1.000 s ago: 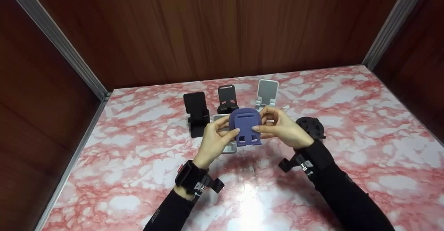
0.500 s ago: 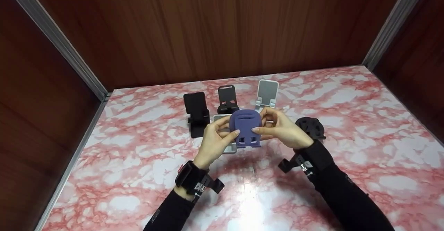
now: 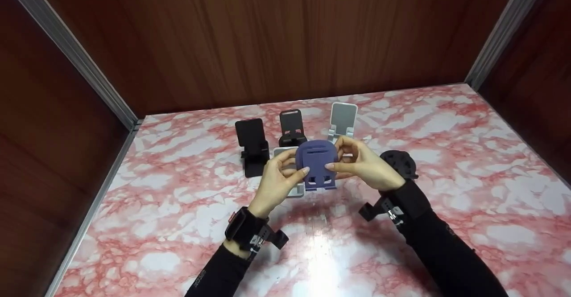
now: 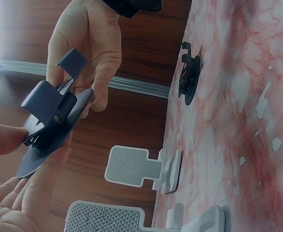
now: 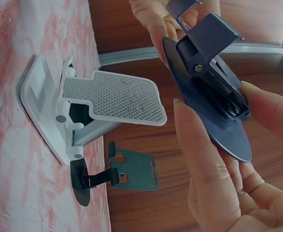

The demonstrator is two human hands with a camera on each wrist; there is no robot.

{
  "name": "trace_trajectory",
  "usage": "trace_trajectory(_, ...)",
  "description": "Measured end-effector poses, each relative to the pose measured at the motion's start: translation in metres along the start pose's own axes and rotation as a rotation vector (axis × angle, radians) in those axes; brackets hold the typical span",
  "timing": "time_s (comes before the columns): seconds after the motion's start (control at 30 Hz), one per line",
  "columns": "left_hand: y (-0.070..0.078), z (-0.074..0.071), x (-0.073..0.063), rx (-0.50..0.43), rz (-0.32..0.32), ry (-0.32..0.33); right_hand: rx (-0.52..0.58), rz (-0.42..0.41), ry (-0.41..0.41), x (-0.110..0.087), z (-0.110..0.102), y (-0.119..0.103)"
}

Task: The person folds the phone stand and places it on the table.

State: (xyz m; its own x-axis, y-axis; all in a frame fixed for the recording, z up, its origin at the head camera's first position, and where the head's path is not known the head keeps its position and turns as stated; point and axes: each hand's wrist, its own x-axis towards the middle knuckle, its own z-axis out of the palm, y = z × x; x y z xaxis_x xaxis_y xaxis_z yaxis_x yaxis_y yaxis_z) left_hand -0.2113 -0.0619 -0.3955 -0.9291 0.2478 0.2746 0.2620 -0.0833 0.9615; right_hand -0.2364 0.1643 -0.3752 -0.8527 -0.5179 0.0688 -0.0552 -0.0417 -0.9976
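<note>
A folding purple phone stand (image 3: pixel 318 161) with a rounded base is held in the air over the table. My left hand (image 3: pixel 275 182) pinches its left edge, thumb on the front face. On the opposite edge my right hand (image 3: pixel 369 167) grips it likewise. Seen from the side in the left wrist view, the purple stand (image 4: pixel 52 113) is folded, its panel lying near the oval base at a slight angle. The right wrist view shows two bent lips on the stand (image 5: pixel 206 67) and a hinge pin. Behind the hands, a white-and-grey phone stand (image 3: pixel 298 191) is partly covered.
Behind stand a black phone stand (image 3: pixel 252 143), a smaller dark phone stand (image 3: pixel 291 123) and a white-framed grey one (image 3: pixel 343 117). A black round-based stand (image 3: pixel 399 163) lies right of my right hand. Wood panels (image 3: pixel 285 43) border the red-and-white marbled table (image 3: pixel 160 199).
The purple stand has tipped slightly, its lower edge now a little lower in the head view. Both hands keep the same hold, nearly still.
</note>
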Motion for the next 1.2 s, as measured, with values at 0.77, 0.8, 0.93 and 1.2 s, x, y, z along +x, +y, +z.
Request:
trace_trajectory(0.77, 0.004, -0.012, -0.002, 0.675, 0.36, 0.088, 0.109, 0.079, 0.071, -0.007, -0.027, -0.008)
trace_trajectory(0.8, 0.004, -0.013, -0.003, 0.722, 0.362, 0.098, 0.112, 0.084, 0.082, -0.007, -0.029, -0.008)
trace_trajectory(0.93, 0.0, -0.021, -0.005, 0.82, 0.358, 0.101, 0.108, 0.104, 0.137, -0.009, -0.037, -0.004)
trace_trajectory(1.2, -0.009, -0.038, -0.011, 1.006, 0.374, 0.068, 0.013, 0.145, 0.212, -0.01, -0.055, 0.012)
